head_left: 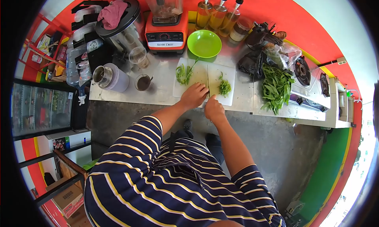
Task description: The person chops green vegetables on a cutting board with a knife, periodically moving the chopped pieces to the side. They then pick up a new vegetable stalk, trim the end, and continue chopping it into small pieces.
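Observation:
A white cutting board (229, 71) lies on the metal counter, near its front edge. My right hand (215, 110) is closed around the handle of a knife, with the thin blade (209, 85) pointing away from me over the board. Just left of the blade rests my left hand (194, 95), its fingers curled together and pressed down; whatever is beneath them is hidden. Chopped green leaves (224, 87) sit in a small pile right of the knife. Beyond my left hand is a loose bunch of greens (183, 74) with larger pieces.
Behind the board stand a green bowl (204, 43), a red blender (166, 33) and several pump bottles (218, 17). A glass of dark liquid (143, 82) and a steel-mouthed container (110, 78) are on the left. Leafy stalks (276, 87) lie right, beside a gas stove (312, 89).

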A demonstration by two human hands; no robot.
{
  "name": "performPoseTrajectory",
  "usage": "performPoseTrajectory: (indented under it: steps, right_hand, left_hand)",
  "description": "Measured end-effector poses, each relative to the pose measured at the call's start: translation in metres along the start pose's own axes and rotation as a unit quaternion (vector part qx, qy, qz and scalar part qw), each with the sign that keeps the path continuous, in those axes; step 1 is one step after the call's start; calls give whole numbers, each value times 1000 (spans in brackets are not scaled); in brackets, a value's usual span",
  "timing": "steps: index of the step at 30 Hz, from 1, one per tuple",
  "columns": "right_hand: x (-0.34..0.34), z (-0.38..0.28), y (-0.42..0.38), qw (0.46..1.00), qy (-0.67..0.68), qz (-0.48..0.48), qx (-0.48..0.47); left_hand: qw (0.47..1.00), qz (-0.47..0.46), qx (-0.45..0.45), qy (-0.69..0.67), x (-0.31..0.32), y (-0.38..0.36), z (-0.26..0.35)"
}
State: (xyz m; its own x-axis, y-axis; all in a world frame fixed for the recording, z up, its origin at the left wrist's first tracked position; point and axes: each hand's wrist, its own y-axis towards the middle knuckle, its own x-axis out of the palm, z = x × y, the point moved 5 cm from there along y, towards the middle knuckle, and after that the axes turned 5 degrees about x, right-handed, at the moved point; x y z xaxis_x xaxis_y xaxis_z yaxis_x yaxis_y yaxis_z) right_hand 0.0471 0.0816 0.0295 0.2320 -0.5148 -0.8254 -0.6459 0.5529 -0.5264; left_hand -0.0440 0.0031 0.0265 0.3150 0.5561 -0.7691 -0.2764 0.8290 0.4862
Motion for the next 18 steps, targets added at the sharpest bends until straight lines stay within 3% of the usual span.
performPoseTrajectory:
  steps: [16,18]
  right_hand:
    - [2,-13,-15,999,-28,-1,29]
    - [5,-12,-17,999,-26,7,28]
  left_hand:
    - [1000,-19,19,3,-4,-19,-5]
    - [1000,-2,-14,-16,-5,-18,-7]
